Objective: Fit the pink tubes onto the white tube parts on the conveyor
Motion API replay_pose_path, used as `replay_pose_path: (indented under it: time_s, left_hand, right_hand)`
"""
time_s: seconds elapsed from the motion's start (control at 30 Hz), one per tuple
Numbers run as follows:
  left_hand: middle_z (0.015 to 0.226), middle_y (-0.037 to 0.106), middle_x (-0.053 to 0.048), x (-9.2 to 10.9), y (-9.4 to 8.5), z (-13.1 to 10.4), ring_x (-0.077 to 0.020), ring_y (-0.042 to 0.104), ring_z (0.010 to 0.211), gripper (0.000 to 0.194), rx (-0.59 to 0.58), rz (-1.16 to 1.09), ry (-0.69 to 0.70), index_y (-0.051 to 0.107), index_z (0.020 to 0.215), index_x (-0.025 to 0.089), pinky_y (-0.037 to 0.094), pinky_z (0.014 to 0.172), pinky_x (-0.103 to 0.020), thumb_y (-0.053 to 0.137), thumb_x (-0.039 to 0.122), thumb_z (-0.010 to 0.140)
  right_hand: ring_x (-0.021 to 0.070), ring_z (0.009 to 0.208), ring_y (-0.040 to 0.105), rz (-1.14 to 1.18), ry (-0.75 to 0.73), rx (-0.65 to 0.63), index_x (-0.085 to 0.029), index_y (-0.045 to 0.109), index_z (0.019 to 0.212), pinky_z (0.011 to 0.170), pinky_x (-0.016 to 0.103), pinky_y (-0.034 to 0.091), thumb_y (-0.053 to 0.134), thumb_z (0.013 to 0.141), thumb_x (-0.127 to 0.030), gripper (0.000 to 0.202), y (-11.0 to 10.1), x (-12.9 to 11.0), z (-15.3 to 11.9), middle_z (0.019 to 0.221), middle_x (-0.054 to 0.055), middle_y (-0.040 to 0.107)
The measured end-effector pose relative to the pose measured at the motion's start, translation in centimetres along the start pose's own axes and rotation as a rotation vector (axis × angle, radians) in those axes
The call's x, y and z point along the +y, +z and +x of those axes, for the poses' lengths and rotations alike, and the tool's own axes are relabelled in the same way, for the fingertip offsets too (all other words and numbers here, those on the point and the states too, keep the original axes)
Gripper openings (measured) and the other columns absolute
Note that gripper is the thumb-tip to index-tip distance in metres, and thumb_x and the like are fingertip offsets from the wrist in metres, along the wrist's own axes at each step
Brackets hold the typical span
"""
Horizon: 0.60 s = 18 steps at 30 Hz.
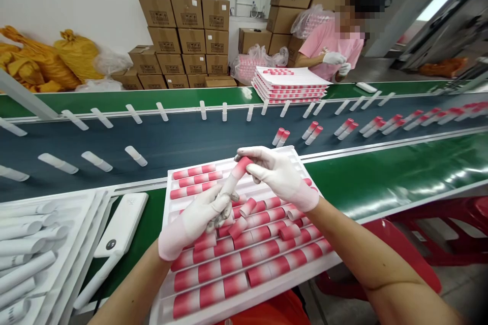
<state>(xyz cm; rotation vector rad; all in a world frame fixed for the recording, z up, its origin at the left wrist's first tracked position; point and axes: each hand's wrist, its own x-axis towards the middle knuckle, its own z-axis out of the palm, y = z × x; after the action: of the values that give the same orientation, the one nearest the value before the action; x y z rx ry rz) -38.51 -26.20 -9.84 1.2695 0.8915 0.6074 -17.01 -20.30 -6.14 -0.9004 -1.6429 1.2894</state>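
A slim tube [232,181], white below and pink at its top end, is held tilted between both of my gloved hands. My left hand [202,213] wraps its fingers around the white lower part. With thumb and fingers, my right hand [280,175] pinches the pink top. Beneath them lies a white tray [297,279] with rows of short pink-to-white cylindrical caps [267,270]. Several loose caps [238,227] rest askew over the rows. Dark smudges mark the glove fingertips.
A dark conveyor belt [183,144] carries white tubes [97,161] and pink-topped tubes [314,134]. Stacked trays of white tubes [23,246] and a white power bank [124,223] sit left. Across the belt, a gloved co-worker [324,51] stands beside stacked trays [290,78]. Red stools [404,249] are right.
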Motion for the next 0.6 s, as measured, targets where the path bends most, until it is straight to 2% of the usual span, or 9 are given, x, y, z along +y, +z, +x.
replay_pose_path:
  time_s: [0.07,0.13,0.23,0.3,0.37,0.47,0.53,0.6]
  left_hand:
    - [0.066,0.05,0.003,0.2,-0.1,0.1,-0.0112,0.033,0.052,0.058,0.031,0.082,-0.007,0.047,0.146,0.022,0.03,0.048,-0.023,0.041,0.058,0.101]
    - [0.065,0.052,0.003,0.5,-0.1,0.3,-0.0129,0.039,0.055,0.049,0.102,0.203,-0.008,0.056,0.137,0.024,0.033,0.052,-0.024,0.048,0.053,0.098]
    - [0.067,0.057,0.002,0.8,0.0,1.4,-0.0164,0.049,0.061,0.029,0.199,0.438,0.012,0.066,0.115,0.024,0.034,0.056,-0.026,0.055,0.039,0.092]
    - [0.066,0.057,0.001,0.7,0.0,2.2,-0.0172,0.052,0.062,0.019,0.263,0.539,-0.01,0.065,0.095,0.022,0.032,0.056,-0.027,0.049,0.031,0.091]
    - [0.063,0.055,0.001,0.3,-0.1,3.0,-0.0163,0.05,0.059,0.017,0.347,0.6,-0.057,0.057,0.076,0.021,0.029,0.054,-0.028,0.046,0.026,0.088]
    - [0.059,0.051,0.001,-0.4,-0.6,3.4,-0.0151,0.045,0.055,0.02,0.442,0.691,-0.049,0.046,0.064,0.021,0.024,0.053,-0.029,0.047,0.022,0.084]
    - [0.057,0.05,0.001,-0.5,-1.0,3.3,-0.0151,0.044,0.055,0.02,0.454,0.682,-0.025,0.047,0.062,0.021,0.024,0.052,-0.029,0.048,0.021,0.083]
    - [0.059,0.054,0.0,-0.3,-1.3,3.0,-0.0159,0.048,0.055,0.022,0.407,0.582,-0.012,0.052,0.062,0.021,0.028,0.052,-0.029,0.048,0.021,0.084]
  right_hand:
    - [0.0096,0.07,0.06,-0.001,0.027,-0.024,-0.021,0.069,0.122,0.063,0.025,0.055,0.065,0.09,-0.025,0.033,0.2,-0.1,0.0,0.109,0.005,0.071]
    - [0.009,0.066,0.059,0.022,0.077,-0.073,-0.02,0.069,0.124,0.061,0.026,0.056,0.066,0.089,-0.027,0.036,0.5,-0.2,-0.2,0.104,0.004,0.069]
    - [0.0099,0.066,0.06,0.051,0.078,-0.097,-0.021,0.072,0.116,0.058,0.026,0.057,0.068,0.085,-0.026,0.031,1.3,-0.4,-0.5,0.099,0.003,0.065]
    - [0.0136,0.075,0.063,-0.008,-0.006,-0.033,-0.022,0.073,0.106,0.061,0.028,0.058,0.073,0.082,-0.024,0.024,2.1,-0.4,-0.6,0.096,0.002,0.061]
    - [0.0158,0.079,0.063,-0.079,-0.067,0.035,-0.023,0.073,0.099,0.064,0.029,0.058,0.077,0.079,-0.025,0.02,2.8,-0.3,-0.5,0.091,0.002,0.058]
    - [0.0136,0.069,0.059,-0.11,-0.017,0.021,-0.023,0.072,0.096,0.058,0.029,0.055,0.077,0.08,-0.027,0.017,3.5,0.1,-0.3,0.086,0.0,0.056]
    - [0.0144,0.072,0.059,-0.135,-0.029,-0.009,-0.022,0.072,0.097,0.062,0.03,0.055,0.076,0.08,-0.025,0.018,3.8,0.1,0.0,0.087,0.0,0.057]
    - [0.0173,0.083,0.063,-0.135,-0.096,-0.021,-0.023,0.072,0.101,0.073,0.033,0.057,0.075,0.079,-0.022,0.023,4.0,0.0,0.2,0.093,0.002,0.06]
